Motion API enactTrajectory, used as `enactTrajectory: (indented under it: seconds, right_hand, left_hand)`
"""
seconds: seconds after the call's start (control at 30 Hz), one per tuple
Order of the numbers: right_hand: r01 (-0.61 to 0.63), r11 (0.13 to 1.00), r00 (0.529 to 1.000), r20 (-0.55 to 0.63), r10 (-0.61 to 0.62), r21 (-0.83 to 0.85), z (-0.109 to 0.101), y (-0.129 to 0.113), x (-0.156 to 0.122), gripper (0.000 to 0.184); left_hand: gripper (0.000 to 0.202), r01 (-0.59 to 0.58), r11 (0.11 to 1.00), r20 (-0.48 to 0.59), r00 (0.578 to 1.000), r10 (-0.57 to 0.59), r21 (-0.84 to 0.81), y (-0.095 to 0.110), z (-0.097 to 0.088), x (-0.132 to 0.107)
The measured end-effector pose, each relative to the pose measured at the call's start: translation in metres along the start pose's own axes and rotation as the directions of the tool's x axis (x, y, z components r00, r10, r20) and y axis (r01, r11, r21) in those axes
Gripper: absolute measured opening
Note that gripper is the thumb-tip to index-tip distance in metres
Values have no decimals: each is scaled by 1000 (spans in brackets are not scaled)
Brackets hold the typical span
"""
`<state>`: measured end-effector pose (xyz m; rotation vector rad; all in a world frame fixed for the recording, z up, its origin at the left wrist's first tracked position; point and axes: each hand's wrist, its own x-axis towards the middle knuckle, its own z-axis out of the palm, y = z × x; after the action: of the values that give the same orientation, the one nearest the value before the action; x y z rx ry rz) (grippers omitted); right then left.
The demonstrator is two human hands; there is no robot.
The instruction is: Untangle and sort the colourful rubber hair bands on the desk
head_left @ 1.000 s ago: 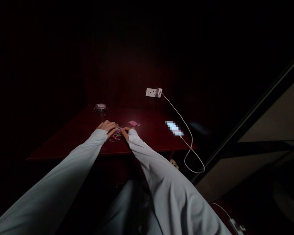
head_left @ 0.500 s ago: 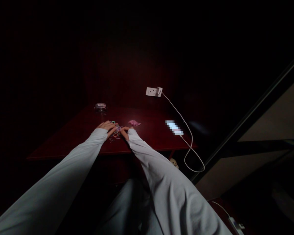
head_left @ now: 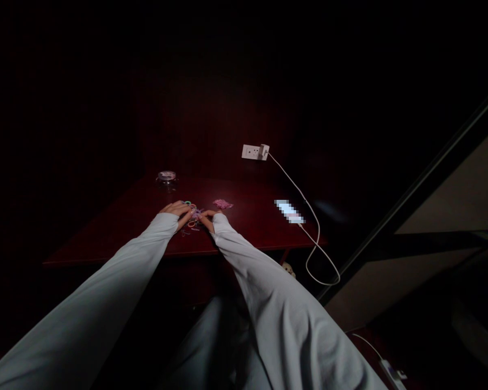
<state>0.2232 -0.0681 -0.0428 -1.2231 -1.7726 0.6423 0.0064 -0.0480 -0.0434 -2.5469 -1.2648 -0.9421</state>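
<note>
A pile of small coloured hair ties (head_left: pixel 192 223) lies between my hands near the table's front edge, with green, orange and purple ones showing. My left hand (head_left: pixel 177 209) bends over its left side, thumb and fingertips closed at the purple hair ties (head_left: pixel 196 214). From the right, my right hand (head_left: pixel 208 218) pinches at the same purple ties. How many bands the fingers hold is too small to tell. Just beyond my right hand sits a separate heap of pink hair ties (head_left: pixel 222 203).
A clear round container (head_left: pixel 167 176) stands at the back left of the dark red table (head_left: pixel 117 238). On the right lies a lit phone (head_left: pixel 289 212), its white cable (head_left: pixel 319 233) looping over the edge up to a wall socket (head_left: pixel 252 152). Surroundings are very dark.
Almost nothing differs. Both hands stay at the pile, with only slight finger movement around the purple hair ties.
</note>
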Motion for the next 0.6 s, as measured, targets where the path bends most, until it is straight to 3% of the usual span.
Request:
enactTrajectory:
  seconds: [0.1, 0.37, 0.5, 0.6]
  right_hand:
    - [3, 1000, 1000, 15, -3, 6, -1, 1, 1, 26]
    - [-15, 1000, 1000, -6, 14, -11, -3, -4, -2, 20]
    - [-30, 1000, 999, -40, 30, -4, -4, -6, -3, 20]
    - [-30, 999, 995, -96, 34, 39, -1, -4, -1, 23]
  left_hand:
    - [45, 3, 1000, 29, 1000, -2, -20, -6, 3, 2]
    - [50, -11, 999, -38, 999, 9, -44, -9, 6, 1]
    - [49, -8, 998, 10, 1000, 9, -59, -13, 8, 3]
    - [48, -16, 998, -22, 1000, 15, -58, -11, 7, 2]
